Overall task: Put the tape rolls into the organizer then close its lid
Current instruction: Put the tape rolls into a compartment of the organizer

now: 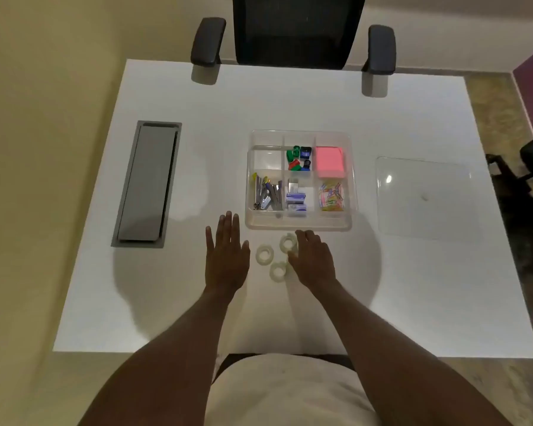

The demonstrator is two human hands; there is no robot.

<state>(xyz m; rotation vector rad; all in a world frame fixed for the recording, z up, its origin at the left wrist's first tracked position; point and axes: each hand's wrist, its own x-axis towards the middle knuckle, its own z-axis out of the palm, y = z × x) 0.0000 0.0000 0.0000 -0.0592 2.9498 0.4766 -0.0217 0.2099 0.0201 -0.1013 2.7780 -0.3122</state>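
Three clear tape rolls lie on the white table just in front of the organizer: one at the left (264, 253), one nearest me (278, 271), one closest to the organizer (288, 241). The clear organizer (299, 225) has six compartments; its far-left one is bare. The clear lid (423, 198) lies flat to the organizer's right. My left hand (226, 256) rests flat and spread on the table, left of the rolls. My right hand (314, 261) hovers at the rolls' right side, fingers over the far roll, touching or nearly so; it holds nothing I can see.
The organizer holds staplers, staple boxes, coloured clips, sharpeners and a pink note pad (329, 161). A grey cable hatch (146, 184) is set into the table at the left. A black office chair (296, 32) stands at the far edge.
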